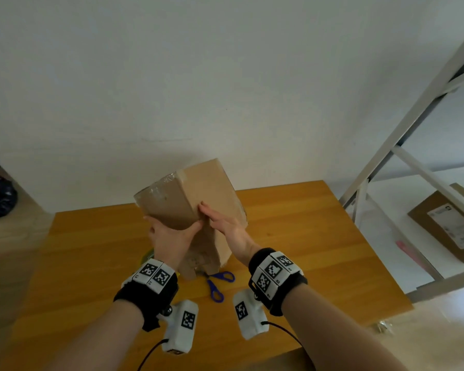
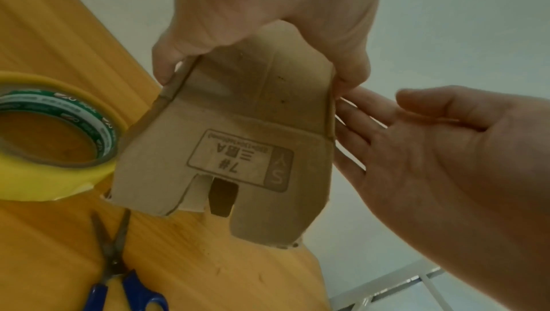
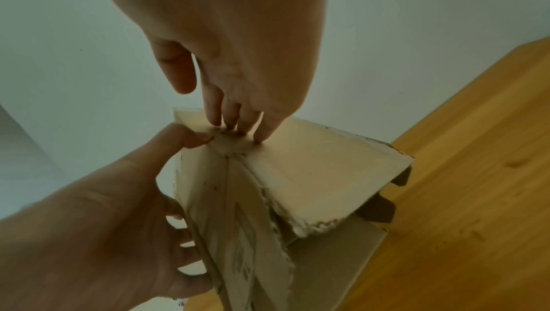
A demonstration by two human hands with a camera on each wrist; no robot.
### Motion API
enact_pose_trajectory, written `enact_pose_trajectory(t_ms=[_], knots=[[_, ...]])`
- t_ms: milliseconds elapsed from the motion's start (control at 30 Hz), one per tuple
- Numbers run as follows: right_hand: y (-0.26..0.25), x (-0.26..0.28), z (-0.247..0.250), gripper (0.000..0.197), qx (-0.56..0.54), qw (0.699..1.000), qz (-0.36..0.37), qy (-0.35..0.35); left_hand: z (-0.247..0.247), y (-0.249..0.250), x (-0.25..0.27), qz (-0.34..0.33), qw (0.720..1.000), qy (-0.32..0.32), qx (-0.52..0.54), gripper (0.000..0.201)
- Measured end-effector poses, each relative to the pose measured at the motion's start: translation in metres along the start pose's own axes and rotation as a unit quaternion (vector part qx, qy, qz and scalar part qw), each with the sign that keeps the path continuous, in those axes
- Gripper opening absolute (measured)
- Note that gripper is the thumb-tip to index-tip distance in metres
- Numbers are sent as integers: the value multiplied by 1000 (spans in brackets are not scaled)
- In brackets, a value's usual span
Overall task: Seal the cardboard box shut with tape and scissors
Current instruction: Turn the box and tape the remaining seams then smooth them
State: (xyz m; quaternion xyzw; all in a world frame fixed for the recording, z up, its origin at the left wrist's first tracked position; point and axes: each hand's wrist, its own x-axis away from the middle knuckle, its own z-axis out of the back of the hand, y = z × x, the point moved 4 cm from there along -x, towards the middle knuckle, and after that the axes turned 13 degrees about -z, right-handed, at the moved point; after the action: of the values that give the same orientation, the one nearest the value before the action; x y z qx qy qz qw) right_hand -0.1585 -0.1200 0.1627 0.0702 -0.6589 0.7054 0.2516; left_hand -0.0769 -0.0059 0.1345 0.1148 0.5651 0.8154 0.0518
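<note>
The box point(image 1: 196, 207) is up off the table point(image 1: 306, 236), tilted, with its taped end toward the wall and its open end hanging down toward the person. The left hand point(image 1: 169, 236) grips it from below, thumb on one side and fingers curled round the opposite edge, as the left wrist view shows. The right hand point(image 1: 220, 220) lies flat against the neighbouring face, fingers straight and close together, their tips pressing near the corner; it holds nothing. At the lower end the flaps point(image 2: 226, 175) hang loose and unfolded, one printed with a label and notched at its edge, so this end is plainly not yet closed. The tape point(image 2: 56, 137), a yellow roll, lies on the table just beside the hanging flap, and the scissors point(image 1: 217, 283), blue-handled, lie on the table below the box, untouched by either hand. The step in hand looks like turning and readying the box, before any taping of this end. The next move probably calls for setting the box down with the open end up, folding the flaps flat against each other, and keeping one hand on them while the other reaches for the tape. The loose flaps may spring apart if not held down.
</note>
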Motion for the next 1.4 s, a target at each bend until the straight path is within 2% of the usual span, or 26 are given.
enact_pose_trajectory(t_ms=[133, 233, 300, 400, 600, 667, 767, 933, 1033, 1133, 1267, 1300, 1400], knots=[[2, -6, 11, 46, 12, 1000, -7, 22, 18, -4, -15, 17, 998, -7, 57, 134], [10, -14, 37, 45, 13, 997, -29, 75, 36, -21, -35, 29, 994, -28, 99, 131], [17, -20, 57, 47, 30, 991, -48, 120, 47, -23, -40, 59, 990, -47, 122, 114], [26, -30, 79, 52, 57, 981, -77, 171, 62, -28, -46, 111, 978, -85, 153, 75], [46, -61, 92, 50, 6, 975, -128, 183, 84, -42, -59, 180, 956, -147, 178, 34], [57, -71, 88, 53, -45, 973, -159, 158, 86, -48, -63, 193, 947, -166, 195, 40], [69, -81, 79, 53, -105, 971, -185, 108, 84, -52, -66, 193, 942, -191, 195, 73], [69, -78, 75, 54, -115, 967, -198, 109, 78, -45, -70, 184, 948, -200, 168, 100], [68, -73, 78, 50, -128, 967, -194, 109, 76, -37, -73, 167, 951, -207, 156, 90], [61, -66, 78, 48, -156, 968, -178, 77, 76, -27, -77, 140, 954, -217, 149, 75], [52, -58, 80, 52, -203, 965, -161, 46, 76, -17, -83, 110, 953, -245, 138, 101], [48, -54, 79, 55, -202, 967, -154, 36, 76, -16, -85, 112, 951, -250, 141, 99], [36, -44, 81, 58, -191, 974, -119, 4, 75, -11, -87, 126, 939, -265, 180, 75]])
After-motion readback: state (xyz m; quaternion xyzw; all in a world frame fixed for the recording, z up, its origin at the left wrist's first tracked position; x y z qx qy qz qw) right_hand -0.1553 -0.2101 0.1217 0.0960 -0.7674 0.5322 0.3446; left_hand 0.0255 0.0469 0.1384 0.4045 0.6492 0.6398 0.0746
